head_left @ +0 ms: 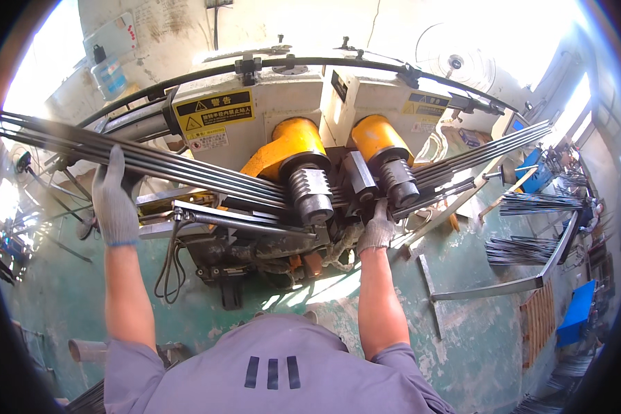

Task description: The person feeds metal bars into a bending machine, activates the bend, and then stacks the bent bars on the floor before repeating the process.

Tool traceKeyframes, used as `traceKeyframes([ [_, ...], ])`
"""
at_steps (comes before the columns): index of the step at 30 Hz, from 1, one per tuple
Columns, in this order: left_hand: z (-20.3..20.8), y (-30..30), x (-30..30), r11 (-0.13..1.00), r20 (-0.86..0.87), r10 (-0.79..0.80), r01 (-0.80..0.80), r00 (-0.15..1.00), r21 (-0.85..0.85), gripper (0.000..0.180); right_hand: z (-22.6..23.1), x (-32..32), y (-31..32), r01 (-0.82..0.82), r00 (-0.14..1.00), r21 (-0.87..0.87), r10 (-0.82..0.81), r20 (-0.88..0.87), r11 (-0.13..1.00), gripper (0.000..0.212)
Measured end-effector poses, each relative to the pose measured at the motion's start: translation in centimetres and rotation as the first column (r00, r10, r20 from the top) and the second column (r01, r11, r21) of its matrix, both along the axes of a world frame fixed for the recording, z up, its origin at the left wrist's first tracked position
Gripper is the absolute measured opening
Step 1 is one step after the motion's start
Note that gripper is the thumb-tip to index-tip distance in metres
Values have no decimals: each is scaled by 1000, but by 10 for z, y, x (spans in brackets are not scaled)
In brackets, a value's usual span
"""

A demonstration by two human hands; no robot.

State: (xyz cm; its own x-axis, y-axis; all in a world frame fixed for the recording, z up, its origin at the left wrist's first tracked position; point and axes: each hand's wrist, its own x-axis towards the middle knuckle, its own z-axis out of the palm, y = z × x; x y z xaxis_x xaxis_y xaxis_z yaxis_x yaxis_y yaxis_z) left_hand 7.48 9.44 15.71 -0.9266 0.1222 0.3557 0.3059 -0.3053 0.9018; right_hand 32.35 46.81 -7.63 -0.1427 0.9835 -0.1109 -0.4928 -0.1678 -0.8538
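**Rods (pixel 207 176) laid across the machine (pixel 283 100), gloved hands at nine and four**

Read the clock from the middle of the view. The rods run side by side from between nine and ten, pass behind the grooved left die (pixel 312 188), the block (pixel 358 176) and the right die (pixel 399 181), and come out toward between two and three.

The left hand (pixel 117 203) is at nine, its palm below the rods, one digit reaching up over their near side. The others are hidden, so I cannot tell how firmly it closes. The right hand (pixel 377 229), close in between three and four, points its fingers up at the underside of the block; whether it pinches anything I cannot tell.

The rods look like metal: stiff, hard to damage, smooth enough to slide against one another. Singly they should be manageable, but the bundle will likely feel heavy, and such long ends may sway. The best hold is probably from beneath, out toward nine, gathering all of them, with fingers clear of the dies.
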Motion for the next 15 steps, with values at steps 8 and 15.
traceKeyframes([
  [8, 75, 99, 11, 986, -135, -137, 123, 981, -111, 38, -33, -14, 66, -174, 980, -38, 169, -101, 984, 45],
  [15, 88, 172, 36, 897, -445, -251, 33, 860, -441, 41, -35, -29, 85, -238, 949, -14, 229, -216, 971, 43],
])
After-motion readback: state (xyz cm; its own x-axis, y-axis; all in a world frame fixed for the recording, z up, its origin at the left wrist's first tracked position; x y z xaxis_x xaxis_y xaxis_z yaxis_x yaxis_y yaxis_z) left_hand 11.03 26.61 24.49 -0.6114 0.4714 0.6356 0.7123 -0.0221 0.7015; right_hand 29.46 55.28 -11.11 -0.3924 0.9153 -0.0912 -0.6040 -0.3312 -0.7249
